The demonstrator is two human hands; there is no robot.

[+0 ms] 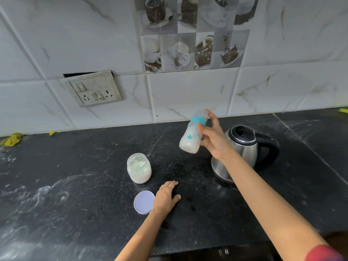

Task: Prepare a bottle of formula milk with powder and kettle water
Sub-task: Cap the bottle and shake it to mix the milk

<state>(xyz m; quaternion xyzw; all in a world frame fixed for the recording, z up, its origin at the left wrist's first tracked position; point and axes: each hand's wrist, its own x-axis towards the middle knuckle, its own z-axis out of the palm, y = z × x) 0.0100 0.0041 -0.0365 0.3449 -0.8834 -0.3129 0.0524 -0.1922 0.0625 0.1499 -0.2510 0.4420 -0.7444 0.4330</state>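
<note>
- A crumpled yellow cloth [12, 139] lies at the far left of the dark counter [75, 185], partly cut by the frame edge.
- Inside the open jar [139, 168] of white powder sits something pale green; what it is cannot be made out.
- The bottle [192, 137] is blurred, and its top end melts into the pale wall tiles, so the teat or cap is hard to read.
- The right forearm crosses in front of the kettle [244, 147] and hides its lower left side and part of its base.
- At the bottom right only a scrap of red sleeve [323, 253] shows, and a yellow object [343, 110] is clipped by the right edge.
- The left hand [166, 197] rests palm down on the counter with fingers straight, holding nothing. The round lid [144, 202] lies just beside it on its left; whether they touch I cannot tell.
- The right hand [212, 136] grips the bottle about its middle, thumb on the near side and fingers behind, with one finger raised by the teal collar.
- The bottle hangs in the air above the counter, tilted with its top toward the upper right and milky liquid in its base. It is between jar and kettle, up and to the right of the left hand.
</note>
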